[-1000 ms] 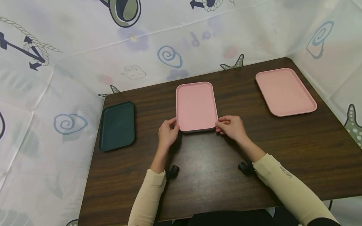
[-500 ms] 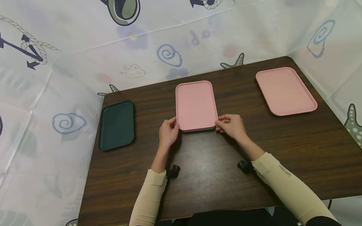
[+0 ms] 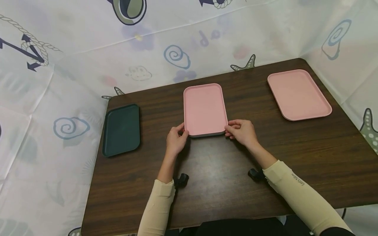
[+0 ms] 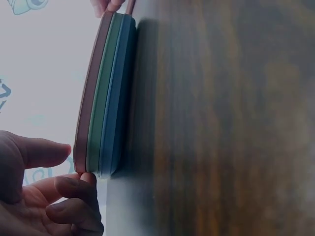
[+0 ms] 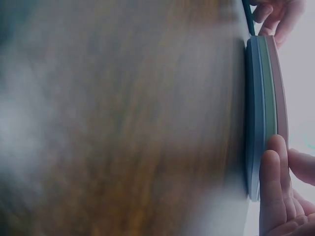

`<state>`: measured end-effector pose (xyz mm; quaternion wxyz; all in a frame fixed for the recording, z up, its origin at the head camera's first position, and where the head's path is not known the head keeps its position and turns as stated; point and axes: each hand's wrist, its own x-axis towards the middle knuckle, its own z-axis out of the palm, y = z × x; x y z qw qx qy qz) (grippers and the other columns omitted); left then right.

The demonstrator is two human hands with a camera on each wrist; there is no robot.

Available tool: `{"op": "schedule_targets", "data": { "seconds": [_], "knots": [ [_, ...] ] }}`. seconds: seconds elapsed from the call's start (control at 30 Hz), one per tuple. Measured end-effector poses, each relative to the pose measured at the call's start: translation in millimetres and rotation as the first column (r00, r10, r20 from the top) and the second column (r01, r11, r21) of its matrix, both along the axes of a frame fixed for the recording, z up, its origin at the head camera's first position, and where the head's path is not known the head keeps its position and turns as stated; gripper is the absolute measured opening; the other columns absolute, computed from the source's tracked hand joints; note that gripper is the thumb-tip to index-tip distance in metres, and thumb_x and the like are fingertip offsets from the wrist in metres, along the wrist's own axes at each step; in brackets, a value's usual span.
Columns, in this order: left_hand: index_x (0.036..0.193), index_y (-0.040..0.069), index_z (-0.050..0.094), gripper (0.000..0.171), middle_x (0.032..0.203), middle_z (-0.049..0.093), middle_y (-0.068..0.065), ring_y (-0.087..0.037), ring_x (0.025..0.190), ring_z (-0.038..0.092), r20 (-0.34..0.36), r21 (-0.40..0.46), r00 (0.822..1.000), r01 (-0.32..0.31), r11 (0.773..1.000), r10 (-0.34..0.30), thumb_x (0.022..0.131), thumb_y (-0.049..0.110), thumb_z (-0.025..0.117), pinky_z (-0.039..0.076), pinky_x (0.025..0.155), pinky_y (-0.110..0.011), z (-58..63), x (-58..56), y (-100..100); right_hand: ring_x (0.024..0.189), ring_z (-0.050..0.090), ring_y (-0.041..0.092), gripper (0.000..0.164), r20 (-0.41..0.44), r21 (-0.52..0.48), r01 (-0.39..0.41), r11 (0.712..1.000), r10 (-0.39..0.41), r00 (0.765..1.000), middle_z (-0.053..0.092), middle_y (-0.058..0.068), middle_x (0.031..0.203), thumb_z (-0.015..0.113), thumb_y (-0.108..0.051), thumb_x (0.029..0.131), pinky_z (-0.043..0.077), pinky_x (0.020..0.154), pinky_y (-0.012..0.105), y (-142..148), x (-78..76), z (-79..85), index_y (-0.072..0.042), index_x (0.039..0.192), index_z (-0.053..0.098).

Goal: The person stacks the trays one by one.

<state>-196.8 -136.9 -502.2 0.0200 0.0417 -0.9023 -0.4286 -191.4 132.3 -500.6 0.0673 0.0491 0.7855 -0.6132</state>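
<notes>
In the head view a pink tray (image 3: 205, 109) tops a stack at the middle of the table. A green tray (image 4: 103, 93) and a blue tray (image 4: 118, 98) lie beneath it in the left wrist view, their edges nearly flush. My left hand (image 3: 175, 141) pinches the pink tray's near left corner, thumb at the upper rim and fingers at the side. At the near right corner, my right hand (image 3: 242, 131) holds the pink tray likewise; in the right wrist view its fingertips (image 5: 277, 145) also lie against the green edge. The stack's underside is hidden.
A dark green tray (image 3: 121, 131) lies at the table's left edge. Another pink tray (image 3: 299, 95) lies at the far right. The brown wooden table (image 3: 212, 183) meets a patterned white cloth (image 3: 183, 29) behind and at the sides.
The hands and trays stay almost in place. Below the pink tray's near rim, a grey-green edge shows more plainly than one second ago. The head view has shifted slightly.
</notes>
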Motion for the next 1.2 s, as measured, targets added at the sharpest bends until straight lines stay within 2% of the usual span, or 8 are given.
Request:
{"op": "schedule_targets", "data": {
  "seconds": [0.27,0.53,0.73,0.9,1.07,1.2],
  "knots": [
    [0.132,0.005,0.062,0.043,0.097,0.060,-0.010,-0.015,0.058,0.047,0.003,0.035,1.000,0.023,0.999,-0.023,0.090,0.015,0.066,0.040,0.058,-0.030,-1.4,11.0,-0.6,0.073,0.072,0.028,0.040,0.005,-0.004,-0.020,1.000,0.020,1.000,0.072,0.019,0.089,0.069,-0.012,0.092,0.057,0.059,0.031,-1.0,6.7,-1.9,0.005,0.127,0.061],
    [0.135,0.006,0.059,0.045,0.099,0.061,-0.009,-0.017,0.058,0.049,0.024,0.055,0.999,0.043,0.998,-0.044,0.092,0.016,0.065,0.041,0.057,-0.030,-0.1,23.9,-1.0,0.077,0.072,0.030,0.052,0.032,-0.019,-0.057,0.998,0.058,0.998,0.071,0.020,0.095,0.068,-0.011,0.092,0.057,0.061,0.033,-2.9,15.5,0.3,0.002,0.139,0.050],
    [0.138,0.004,0.056,0.047,0.102,0.060,-0.010,-0.017,0.059,0.048,0.053,0.040,0.997,0.061,0.997,-0.063,0.093,0.018,0.064,0.041,0.057,-0.031,5.5,36.9,0.6,0.079,0.071,0.029,0.063,0.063,-0.025,-0.120,0.992,0.121,0.991,0.070,0.021,0.103,0.068,-0.012,0.093,0.057,0.063,0.033,-1.9,22.5,1.7,0.000,0.148,0.039],
    [0.135,0.005,0.060,0.044,0.100,0.061,-0.007,-0.018,0.064,0.051,0.088,-0.007,0.992,0.086,0.996,-0.085,0.094,0.020,0.064,0.042,0.062,-0.033,10.2,49.2,2.1,0.079,0.071,0.027,0.057,0.081,-0.042,-0.163,0.986,0.166,0.983,0.070,0.021,0.104,0.066,-0.012,0.094,0.057,0.064,0.034,3.4,31.8,1.3,0.003,0.144,0.043],
    [0.124,0.010,0.069,0.035,0.094,0.068,0.000,-0.019,0.081,0.061,0.149,-0.092,0.973,0.191,0.977,-0.176,0.095,0.028,0.062,0.046,0.076,-0.040,16.5,60.2,13.4,0.079,0.071,0.027,0.044,0.051,-0.058,-0.208,0.976,0.211,0.976,0.069,0.024,0.102,0.063,-0.013,0.096,0.057,0.064,0.036,26.9,39.9,1.3,0.009,0.132,0.053],
    [0.123,0.013,0.070,0.034,0.090,0.071,0.006,-0.014,0.084,0.064,0.173,-0.098,0.933,0.336,0.937,-0.316,0.096,0.032,0.060,0.048,0.080,-0.038,19.4,63.4,34.6,0.077,0.072,0.023,0.041,0.035,-0.071,-0.170,0.983,0.173,0.984,0.069,0.024,0.101,0.062,-0.014,0.097,0.057,0.063,0.036,61.8,42.8,4.4,0.013,0.127,0.055]
  ]
}}
